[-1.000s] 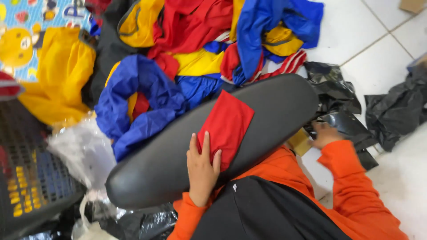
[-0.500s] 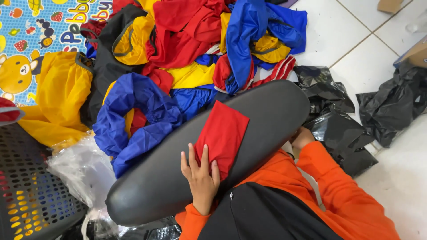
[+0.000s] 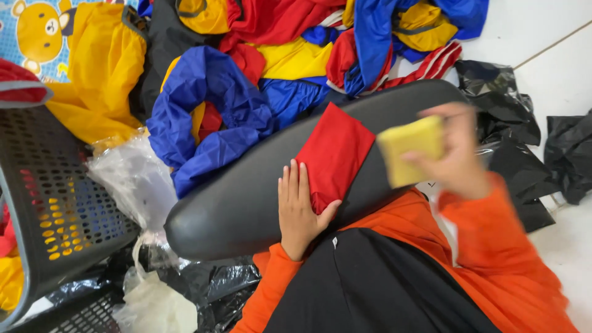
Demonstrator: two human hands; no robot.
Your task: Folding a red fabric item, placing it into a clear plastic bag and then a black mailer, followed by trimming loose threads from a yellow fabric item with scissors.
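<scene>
My left hand [image 3: 300, 209] lay flat and unclenched, fingers straight and together, on the long dark padded board [image 3: 246, 203] across my lap, gripping nothing. Its thumb and palm edge touched the lower corner of a folded red cloth [image 3: 333, 154] that sat on the board just to the hand's right and stretched up and away from the fingertips. My right hand [image 3: 453, 154], blurred, was raised over the far end of the board and grasped a folded yellow cloth [image 3: 412, 150] between thumb and fingers; that yellow piece hung just right of the red one, and I could not tell whether the two touched.

Beyond the left fingertips, past the board's far edge, lay a heap of loose garments: a crumpled blue garment [image 3: 209, 117] nearest, then red, yellow and black ones behind it. To the left of the left hand stood a dark perforated plastic basket [image 3: 55, 197], with a clear plastic bag [image 3: 132, 179] between it and the board. Black plastic bags [image 3: 530, 148] lay on the white tiled floor [image 3: 555, 55] to the right of my right hand, near the board's end
</scene>
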